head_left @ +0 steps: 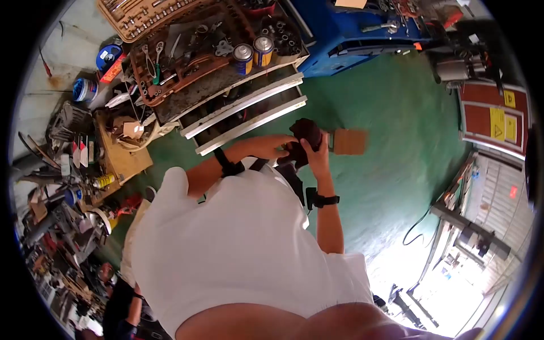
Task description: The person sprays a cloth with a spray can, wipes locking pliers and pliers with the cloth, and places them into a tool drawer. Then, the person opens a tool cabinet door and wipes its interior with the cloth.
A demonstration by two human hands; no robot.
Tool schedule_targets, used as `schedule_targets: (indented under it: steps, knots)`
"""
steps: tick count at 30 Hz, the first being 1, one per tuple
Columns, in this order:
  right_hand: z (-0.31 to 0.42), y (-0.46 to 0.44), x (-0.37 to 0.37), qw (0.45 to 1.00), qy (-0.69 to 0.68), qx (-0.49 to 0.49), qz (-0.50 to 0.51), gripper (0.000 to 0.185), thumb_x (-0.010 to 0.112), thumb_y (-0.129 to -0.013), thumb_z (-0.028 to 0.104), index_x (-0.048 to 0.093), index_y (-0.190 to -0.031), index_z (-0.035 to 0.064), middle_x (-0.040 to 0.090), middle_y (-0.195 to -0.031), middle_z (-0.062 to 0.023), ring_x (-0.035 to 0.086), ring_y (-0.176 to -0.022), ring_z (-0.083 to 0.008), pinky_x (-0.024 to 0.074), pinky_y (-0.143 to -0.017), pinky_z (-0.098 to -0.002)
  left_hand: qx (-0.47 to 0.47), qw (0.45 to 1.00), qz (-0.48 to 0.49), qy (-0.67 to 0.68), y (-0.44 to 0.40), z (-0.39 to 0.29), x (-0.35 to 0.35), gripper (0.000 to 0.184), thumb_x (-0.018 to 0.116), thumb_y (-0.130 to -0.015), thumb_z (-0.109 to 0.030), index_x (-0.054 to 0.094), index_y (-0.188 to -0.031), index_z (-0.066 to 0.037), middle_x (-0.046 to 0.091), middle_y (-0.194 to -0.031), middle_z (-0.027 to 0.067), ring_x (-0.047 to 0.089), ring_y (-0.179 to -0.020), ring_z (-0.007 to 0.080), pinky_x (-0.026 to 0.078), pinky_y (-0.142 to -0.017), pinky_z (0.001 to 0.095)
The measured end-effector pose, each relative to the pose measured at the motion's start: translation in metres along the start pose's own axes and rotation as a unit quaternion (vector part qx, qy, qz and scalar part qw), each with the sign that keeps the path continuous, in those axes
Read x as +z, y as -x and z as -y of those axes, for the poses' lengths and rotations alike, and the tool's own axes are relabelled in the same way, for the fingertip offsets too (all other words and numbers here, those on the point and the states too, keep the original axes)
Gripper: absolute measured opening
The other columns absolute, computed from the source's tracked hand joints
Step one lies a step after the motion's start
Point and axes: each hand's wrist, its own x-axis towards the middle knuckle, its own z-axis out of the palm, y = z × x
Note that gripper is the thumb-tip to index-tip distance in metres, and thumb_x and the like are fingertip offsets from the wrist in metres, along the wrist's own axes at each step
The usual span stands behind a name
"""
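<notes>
A dark reddish-brown, lumpy object [306, 131] is held in front of my waist, above the green floor; I cannot make out its kind. My right hand [315, 148] is closed around its near right side, thumb and fingers wrapped on it. From the left, my left hand [277, 147] grips the lower left part of the same dark mass, its fingertips partly hidden. Black bands circle both of my wrists. Just right of my right hand, a brown, cardboard-like square [350, 141] lies on the floor.
Ahead stands a tool cabinet with open drawers [243, 116], two spray cans [243, 59] and a socket set case [141, 17]. A blue vehicle-like body [334, 45] is beyond. Cluttered parts [62, 238] lie left, near another person's arm [135, 306]. A red-brown panel [476, 119] stands right.
</notes>
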Motion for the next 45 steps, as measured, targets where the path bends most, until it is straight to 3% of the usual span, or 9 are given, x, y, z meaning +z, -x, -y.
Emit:
schedule_targets:
  steps: [8, 18, 21, 27, 30, 37, 40, 44, 45]
  knots:
    - [-0.018, -0.228, -0.127, 0.957, 0.155, -0.111, -0.217, 0.046, 0.076, -0.082, 0.019, 0.058, -0.122, 0.0032, 0.067, -0.106, -0.0199, 0.066, -0.095, -0.0350, 0.0526, -0.081, -0.0442, -0.105, 0.984, -0.140, -0.030, -0.087, -0.027, -0.050, 0.048, 0.054, -0.101, -0.017, 0.037, -0.145, -0.009, 0.060, -0.119, 0.0145, 0.059, -0.113, 0.0235, 0.047, -0.095, 0.0390]
    - [-0.062, -0.419, -0.183, 0.932, 0.289, -0.217, 0.004, 0.055, 0.077, -0.078, 0.022, 0.061, -0.131, 0.0173, 0.058, -0.120, -0.0188, 0.065, -0.097, -0.0412, 0.0560, -0.080, -0.0488, -0.051, 0.869, -0.471, -0.141, -0.304, -0.039, -0.087, 0.049, 0.062, -0.092, -0.008, 0.044, -0.138, -0.008, 0.052, -0.131, 0.0153, 0.056, -0.120, 0.0305, 0.048, -0.099, 0.0398]
    - [-0.070, -0.449, -0.226, 0.929, 0.313, -0.195, 0.028, 0.053, 0.076, -0.079, 0.024, 0.062, -0.130, 0.0194, 0.059, -0.118, -0.0181, 0.066, -0.096, -0.0404, 0.0566, -0.078, -0.0495, -0.034, 0.820, -0.521, -0.233, -0.348, -0.038, -0.102, 0.055, 0.065, -0.087, -0.009, 0.045, -0.138, -0.006, 0.050, -0.133, 0.0216, 0.054, -0.118, 0.0416, 0.048, -0.099, 0.0426]
    - [-0.075, -0.496, -0.281, 0.924, 0.370, -0.097, 0.018, 0.050, 0.075, -0.079, 0.028, 0.063, -0.127, 0.0202, 0.061, -0.114, -0.0185, 0.066, -0.097, -0.0400, 0.0563, -0.078, -0.0519, -0.107, 0.806, -0.548, -0.195, -0.391, -0.021, -0.096, 0.061, 0.065, -0.085, -0.013, 0.045, -0.142, -0.006, 0.043, -0.145, 0.0223, 0.053, -0.121, 0.0401, 0.047, -0.102, 0.0438]
    - [-0.079, -0.488, -0.258, 0.914, 0.358, -0.190, 0.029, 0.051, 0.074, -0.080, 0.027, 0.062, -0.127, 0.0140, 0.062, -0.114, -0.0195, 0.066, -0.096, -0.0405, 0.0557, -0.081, -0.0522, -0.128, 0.793, -0.574, -0.157, -0.397, -0.017, -0.084, 0.064, 0.067, -0.085, -0.012, 0.042, -0.145, -0.008, 0.038, -0.149, 0.0211, 0.050, -0.127, 0.0395, 0.045, -0.104, 0.0442]
    - [-0.062, -0.424, -0.190, 0.888, 0.265, -0.339, 0.161, 0.051, 0.075, -0.083, 0.028, 0.062, -0.126, 0.0053, 0.065, -0.114, -0.0210, 0.067, -0.098, -0.0380, 0.0543, -0.085, -0.0444, -0.046, 0.765, -0.639, 0.070, -0.402, 0.009, -0.017, 0.101, 0.079, -0.078, -0.010, 0.017, -0.158, -0.012, 0.032, -0.154, 0.0216, 0.038, -0.140, 0.0352, 0.041, -0.111, 0.0435]
    - [-0.063, -0.385, -0.177, 0.871, 0.142, -0.218, 0.417, 0.051, 0.075, -0.086, 0.030, 0.061, -0.127, 0.0027, 0.068, -0.111, -0.0197, 0.069, -0.100, -0.0296, 0.0532, -0.087, -0.0387, 0.009, 0.714, -0.693, 0.099, -0.397, 0.020, 0.018, 0.112, 0.084, -0.074, -0.012, 0.011, -0.159, -0.011, 0.032, -0.153, 0.0212, 0.037, -0.140, 0.0332, 0.041, -0.110, 0.0410]
    - [-0.086, -0.346, -0.168, 0.819, 0.069, -0.121, 0.556, 0.052, 0.073, -0.090, 0.031, 0.059, -0.129, 0.0009, 0.070, -0.107, -0.0155, 0.067, -0.097, -0.0194, 0.0524, -0.086, -0.0328, -0.053, 0.628, -0.766, 0.128, -0.379, 0.056, 0.070, 0.104, 0.086, -0.068, -0.014, 0.026, -0.152, -0.011, 0.058, -0.131, 0.0201, 0.061, -0.118, 0.0308, 0.050, -0.099, 0.0408]
    - [-0.094, -0.342, -0.166, 0.798, 0.073, -0.120, 0.586, 0.052, 0.073, -0.091, 0.031, 0.058, -0.130, 0.0006, 0.070, -0.108, -0.0151, 0.067, -0.096, -0.0191, 0.0528, -0.085, -0.0330, -0.051, 0.581, -0.803, 0.119, -0.380, 0.069, 0.084, 0.081, 0.080, -0.071, -0.010, 0.042, -0.142, -0.010, 0.067, -0.115, 0.0182, 0.067, -0.108, 0.0282, 0.053, -0.094, 0.0399]
